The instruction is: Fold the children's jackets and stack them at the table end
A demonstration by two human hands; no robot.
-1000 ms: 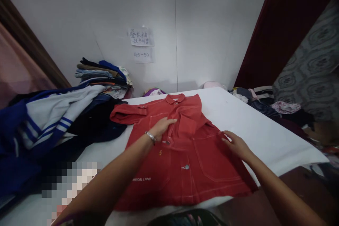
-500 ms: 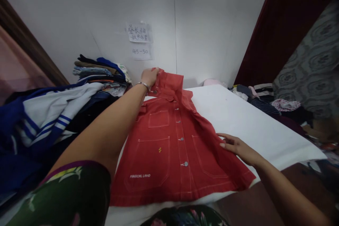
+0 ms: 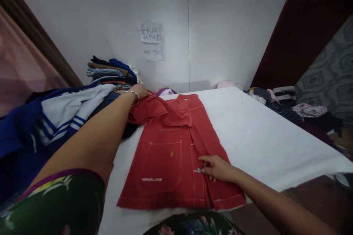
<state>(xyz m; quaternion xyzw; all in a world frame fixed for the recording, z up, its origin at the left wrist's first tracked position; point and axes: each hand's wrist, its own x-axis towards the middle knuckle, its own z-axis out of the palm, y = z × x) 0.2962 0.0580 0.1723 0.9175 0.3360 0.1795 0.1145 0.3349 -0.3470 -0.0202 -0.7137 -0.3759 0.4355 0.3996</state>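
A red button-front jacket (image 3: 162,169) with pale stitching and "MAGICAL LAND" lettering lies on the white table. Its right side is folded inward over the front, close to the button line. At the far left of the jacket, my left hand (image 3: 141,91) is closed on a bunched red sleeve (image 3: 150,109), partly beyond the table's edge. My right hand (image 3: 219,169) has its fingers curled on the folded-in edge beside the lowest button, pinching the cloth there. The fingertips of my left hand are partly hidden.
The white table (image 3: 248,128) stretches right of the jacket. A stack of folded clothes (image 3: 110,73) stands at the back left, with a blue and white garment (image 3: 74,110) heaped nearer. More clothes (image 3: 292,106) lie beyond the right edge. Paper notes (image 3: 152,40) hang on the wall.
My left hand has moved left and down, drawing the sleeve across the jacket. My right hand has moved left, bringing the jacket's right side inward over the front.
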